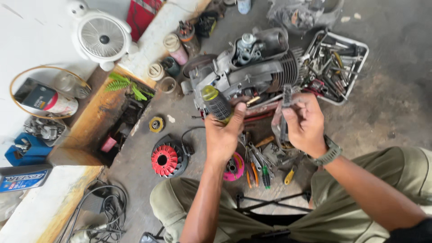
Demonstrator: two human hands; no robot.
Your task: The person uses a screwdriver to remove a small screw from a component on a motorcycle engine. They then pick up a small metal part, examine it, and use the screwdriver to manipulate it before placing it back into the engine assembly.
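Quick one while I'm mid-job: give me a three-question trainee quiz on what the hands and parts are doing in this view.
1. True or false: the left hand grips a screwdriver with a yellow and black handle.
2. What does the right hand hold? A) a small grey metal part B) a red rotor C) a hammer
3. Fill in: the white tray of tools lies on the ______ side of the engine, as the picture shows it.

Key: 1 true. 2 A. 3 right; the red finned rotor lies on the floor beside the left forearm, untouched.
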